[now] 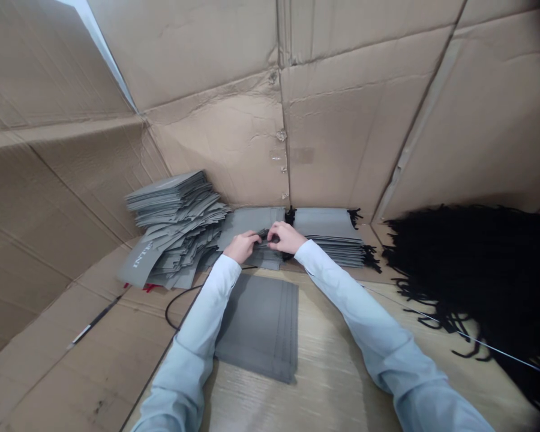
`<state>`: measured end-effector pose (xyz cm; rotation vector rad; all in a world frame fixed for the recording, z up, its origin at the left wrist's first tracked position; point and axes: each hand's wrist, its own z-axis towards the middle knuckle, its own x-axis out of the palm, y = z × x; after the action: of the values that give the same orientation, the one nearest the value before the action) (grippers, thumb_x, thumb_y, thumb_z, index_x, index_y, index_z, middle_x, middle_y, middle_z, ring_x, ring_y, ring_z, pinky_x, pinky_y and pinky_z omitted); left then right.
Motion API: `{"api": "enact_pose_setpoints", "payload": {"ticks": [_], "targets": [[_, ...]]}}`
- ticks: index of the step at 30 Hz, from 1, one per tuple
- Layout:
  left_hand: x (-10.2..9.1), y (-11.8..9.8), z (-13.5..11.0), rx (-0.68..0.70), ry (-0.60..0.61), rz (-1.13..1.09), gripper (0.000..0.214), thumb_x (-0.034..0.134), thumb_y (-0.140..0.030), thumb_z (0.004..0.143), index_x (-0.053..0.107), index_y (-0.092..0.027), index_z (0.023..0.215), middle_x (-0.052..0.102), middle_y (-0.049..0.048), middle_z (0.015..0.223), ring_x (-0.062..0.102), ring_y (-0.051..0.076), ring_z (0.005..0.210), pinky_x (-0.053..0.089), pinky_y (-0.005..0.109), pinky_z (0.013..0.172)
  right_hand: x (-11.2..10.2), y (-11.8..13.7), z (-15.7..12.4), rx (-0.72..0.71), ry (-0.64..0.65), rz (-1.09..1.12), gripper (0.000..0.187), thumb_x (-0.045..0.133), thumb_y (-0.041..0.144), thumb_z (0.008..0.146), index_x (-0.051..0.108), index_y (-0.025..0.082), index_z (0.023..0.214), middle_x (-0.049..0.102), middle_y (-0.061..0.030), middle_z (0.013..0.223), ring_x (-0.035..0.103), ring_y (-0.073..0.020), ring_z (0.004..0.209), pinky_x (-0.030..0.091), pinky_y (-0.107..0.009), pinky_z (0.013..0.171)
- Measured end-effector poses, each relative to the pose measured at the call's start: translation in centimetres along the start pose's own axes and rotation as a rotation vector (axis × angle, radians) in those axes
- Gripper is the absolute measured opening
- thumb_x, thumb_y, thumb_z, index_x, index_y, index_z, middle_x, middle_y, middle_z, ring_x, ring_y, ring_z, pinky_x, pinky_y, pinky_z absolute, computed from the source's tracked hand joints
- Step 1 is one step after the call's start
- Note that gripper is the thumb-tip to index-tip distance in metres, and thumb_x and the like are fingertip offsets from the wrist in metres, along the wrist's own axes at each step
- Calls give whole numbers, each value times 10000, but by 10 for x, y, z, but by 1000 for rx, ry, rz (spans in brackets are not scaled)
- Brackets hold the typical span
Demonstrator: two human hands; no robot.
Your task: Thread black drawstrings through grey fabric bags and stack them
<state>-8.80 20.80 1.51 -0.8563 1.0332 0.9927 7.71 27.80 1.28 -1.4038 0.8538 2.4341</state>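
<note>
My left hand (243, 246) and right hand (285, 236) pinch a black cord (263, 234) (thin, half hidden by my fingers) on a grey paper bag (251, 223), between a loose stack of bags (175, 228) and a neater pile (326, 231).

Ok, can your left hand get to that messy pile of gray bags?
Probably yes. The left hand is close beside the messy pile of gray bags, and nothing seems to stand between them, though it is busy at a gray bag.
</note>
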Motion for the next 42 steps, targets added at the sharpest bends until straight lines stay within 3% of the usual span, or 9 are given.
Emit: {"api": "enact_pose_setpoints", "payload": {"ticks": [7,13,19,23,28,32,34,38,42], "targets": [[4,4,-1,47,-87,-21,274,445,-310,763,616,-205,950,596,44,1011,567,156,877,427,267,810,6,3,1,10,-68,-16,151,488,212,758,625,153,738,546,-47,749,500,-132,741,367,-238,738],[5,10,1,38,-156,-27,295,369,-188,808,598,-212,993,582,44,1042,556,136,926,428,245,830,-6,12,-3,-60,-307,53,187,440,271,799,510,142,915,533,-60,825,496,-137,799,378,-241,758],[-47,14,-18,-65,-773,71,418,316,-114,814,461,-223,1190,510,63,1171,504,141,1038,380,220,901,-75,36,-30,-56,-618,222,224,423,301,801,434,170,984,553,-32,799,533,-132,774,391,-275,782],[-100,-20,-49,33,-1081,79,511,376,-167,815,251,-169,1310,519,98,1160,513,162,1030,395,261,904,-105,57,-60,-61,-678,288,225,450,315,783,456,181,963,559,-20,790,547,-128,770,410,-282,772],[-117,-87,-97,363,-728,218,489,293,-81,812,305,-189,1288,483,64,1205,477,156,1076,390,276,934,-101,62,-88,47,-498,393,219,498,353,745,513,175,872,573,-17,751,554,-123,713,441,-294,737],[-97,-103,-113,403,-574,263,544,250,-19,774,262,-140,1304,494,103,1188,465,161,1089,422,280,906,-71,66,-103,347,104,706,359,424,455,762,539,115,760,569,-53,648,553,-129,583,479,-309,595],[-91,-106,-115,395,-547,276,554,255,-8,754,275,-119,1296,499,122,1177,479,166,1073,442,281,879,-54,78,-108,340,347,844,383,499,453,715,548,106,868,591,-90,794,572,-147,671,487,-315,613],[-92,-125,-120,386,-518,242,505,297,-32,746,369,-100,1242,518,122,1154,502,167,1045,446,279,868,-28,119,-112,107,143,975,665,726,252,484,463,162,1088,522,-82,1066,530,-168,905,449,-318,787],[-100,-144,-130,287,-467,179,386,354,-113,783,482,-139,1147,592,87,1050,571,152,930,477,257,804,-19,152,-111,125,89,1366,373,643,186,568,528,131,919,585,-69,940,555,-167,834,443,-328,788]]}}
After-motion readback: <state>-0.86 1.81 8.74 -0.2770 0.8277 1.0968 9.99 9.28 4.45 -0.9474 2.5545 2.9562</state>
